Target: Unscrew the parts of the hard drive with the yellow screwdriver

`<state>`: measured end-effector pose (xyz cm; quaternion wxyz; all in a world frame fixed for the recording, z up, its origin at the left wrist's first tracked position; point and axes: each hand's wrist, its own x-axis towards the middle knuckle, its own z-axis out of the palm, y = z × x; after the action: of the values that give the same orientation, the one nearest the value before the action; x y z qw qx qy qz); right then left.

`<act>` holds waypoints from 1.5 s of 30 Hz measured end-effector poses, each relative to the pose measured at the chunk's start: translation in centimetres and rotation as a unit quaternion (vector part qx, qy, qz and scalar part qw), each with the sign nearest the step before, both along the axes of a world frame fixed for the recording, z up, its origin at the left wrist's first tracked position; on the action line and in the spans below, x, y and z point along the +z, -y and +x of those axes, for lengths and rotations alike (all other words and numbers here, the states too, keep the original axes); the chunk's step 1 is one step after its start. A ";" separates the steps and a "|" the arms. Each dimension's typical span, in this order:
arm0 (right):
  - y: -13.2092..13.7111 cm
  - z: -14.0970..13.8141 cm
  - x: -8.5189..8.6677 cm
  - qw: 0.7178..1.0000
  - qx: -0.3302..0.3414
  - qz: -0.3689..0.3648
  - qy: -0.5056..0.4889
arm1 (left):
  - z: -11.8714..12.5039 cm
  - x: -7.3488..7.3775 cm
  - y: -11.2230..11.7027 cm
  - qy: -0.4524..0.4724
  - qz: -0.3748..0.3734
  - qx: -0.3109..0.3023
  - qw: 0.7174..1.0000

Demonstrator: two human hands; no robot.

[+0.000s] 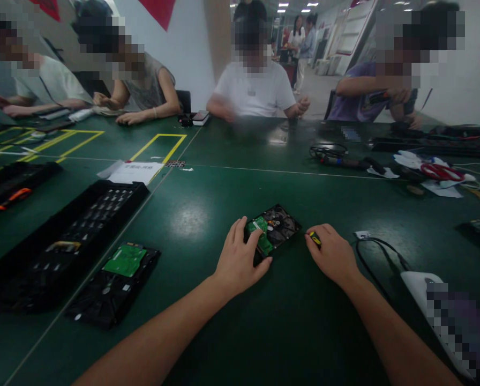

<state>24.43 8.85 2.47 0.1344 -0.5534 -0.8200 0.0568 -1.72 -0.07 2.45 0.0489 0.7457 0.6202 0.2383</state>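
Note:
A black hard drive (278, 229) lies on the green table (232, 182), circuit side up, with a green circuit board (260, 234) on its near end. My left hand (240, 260) rests on that near end, fingers curled over the green board and the drive's edge. My right hand (331, 253) lies just right of the drive, closed round a small tool with a yellow and black handle (314, 238). The tool's tip is hidden.
A second hard drive (115, 281) with a green board lies at the near left beside long black trays (63, 241). Paper (133, 172), cables (379, 257), a white device (422, 284) and scissors (441, 171) are about. Several people sit across the table.

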 end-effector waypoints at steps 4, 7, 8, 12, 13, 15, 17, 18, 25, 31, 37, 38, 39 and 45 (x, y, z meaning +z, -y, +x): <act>0.1 0.0 0.1 1.000 -0.004 -0.008 0.005 | 0.0 -0.3 0.0 0.008 -0.008 0.017 1.000; 0.0 -0.1 0.1 1.000 -0.005 -0.016 0.011 | -0.4 -0.3 -0.3 0.016 -0.012 0.000 1.000; 0.0 -0.1 0.0 1.000 -0.005 -0.014 0.014 | -0.6 -0.3 -0.5 0.017 -0.015 -0.011 1.000; 0.2 -0.1 0.0 1.000 -0.006 -0.007 0.024 | -2.0 -0.1 -1.1 0.019 -0.038 -0.080 0.996; 0.2 -0.1 0.0 1.000 -0.008 -0.007 0.028 | -2.3 0.0 -1.3 0.019 -0.043 -0.095 0.994; 0.2 -0.1 0.0 0.999 -0.011 -0.008 0.036 | -2.9 0.2 -1.4 0.024 -0.050 -0.113 0.992; 0.3 -0.1 0.0 0.999 -0.014 -0.006 0.041 | -3.3 0.3 -1.5 0.034 -0.059 -0.126 0.990; 0.3 -0.1 0.0 0.999 -0.015 -0.006 0.041 | -3.4 0.4 -1.5 0.040 -0.065 -0.133 0.988; 0.3 -0.1 0.1 0.999 -0.011 0.003 0.032 | -3.4 0.7 -1.4 0.071 -0.085 -0.128 0.986; 0.2 -0.1 0.1 0.999 -0.008 -0.003 0.035 | -3.2 0.4 -1.4 0.090 -0.069 -0.099 0.989; 0.2 0.0 0.2 1.000 -0.004 -0.003 0.014 | -3.2 0.3 -1.5 0.105 -0.076 -0.089 0.987; 0.2 0.2 0.2 1.000 -0.001 -0.001 0.004 | -3.2 0.3 -1.6 0.105 -0.078 -0.089 0.987; 0.1 0.3 0.3 1.000 0.000 0.003 -0.006 | -3.2 0.3 -1.6 0.104 -0.079 -0.090 0.987; -0.3 1.7 0.7 0.998 -0.048 0.022 -0.025 | -3.1 0.1 -1.6 0.106 -0.079 -0.095 0.987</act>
<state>26.17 9.14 3.14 0.1700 -0.5875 -0.7898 0.0458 -4.86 1.55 2.60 0.1955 0.7653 0.5550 0.2608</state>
